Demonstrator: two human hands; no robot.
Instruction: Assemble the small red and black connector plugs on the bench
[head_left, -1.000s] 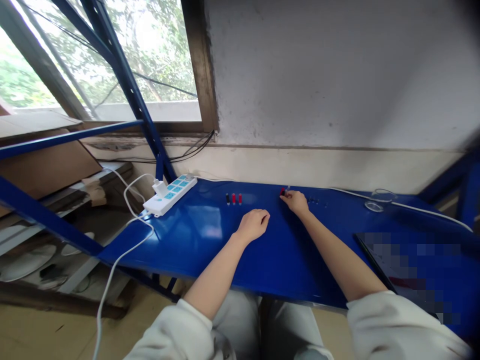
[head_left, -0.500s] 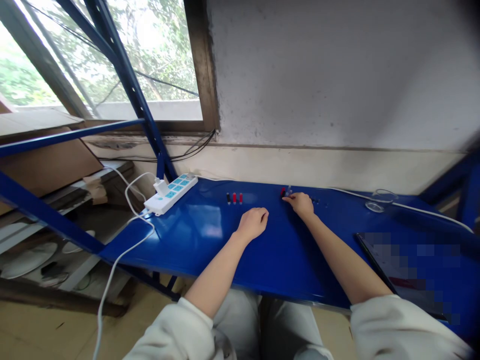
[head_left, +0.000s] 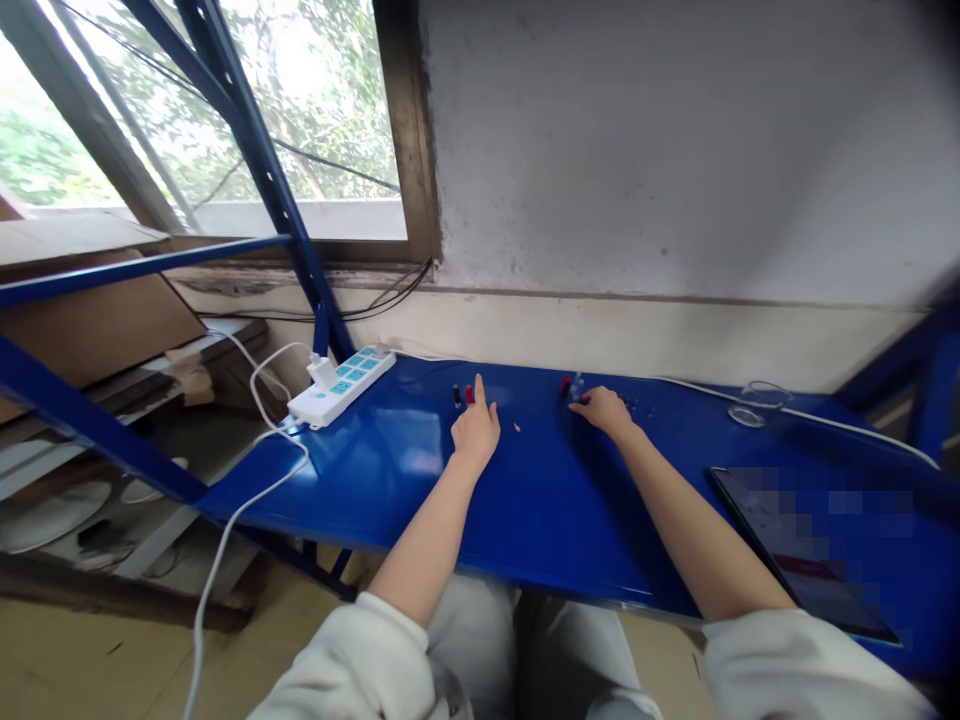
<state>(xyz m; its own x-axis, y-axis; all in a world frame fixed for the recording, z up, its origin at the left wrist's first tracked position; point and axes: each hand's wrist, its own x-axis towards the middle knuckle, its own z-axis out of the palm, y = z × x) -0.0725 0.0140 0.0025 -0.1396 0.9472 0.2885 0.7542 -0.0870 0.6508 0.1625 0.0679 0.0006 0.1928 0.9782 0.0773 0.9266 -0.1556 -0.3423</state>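
Note:
My left hand [head_left: 475,432] is over the blue table, index finger stretched forward and thumb apart. Its fingertip lies where the right-hand one of the small upright cylinders stood; that one is now hidden. Just left of the finger stand a red cylinder [head_left: 469,394] and a black cylinder [head_left: 456,396], too small to name more exactly. My right hand [head_left: 604,411] is closed, thumb and finger together; whether they hold anything is hidden. Just beyond its fingertips are a small red-and-dark piece [head_left: 565,385] and a clear piece [head_left: 577,385]. A tiny pale piece [head_left: 517,427] lies between my hands.
A white power strip [head_left: 343,388] with a plug and cable lies at the table's left end. A dark flat-screen device [head_left: 795,560] is at the right. Behind it lies a clear ring-shaped object [head_left: 748,414] near a white cable. The wall [head_left: 637,335] borders the back edge.
My left hand has moved left and forward, and its index finger has stretched out over the right-hand red cylinder. A tiny pale piece now shows where that hand was. My right hand has shifted slightly.

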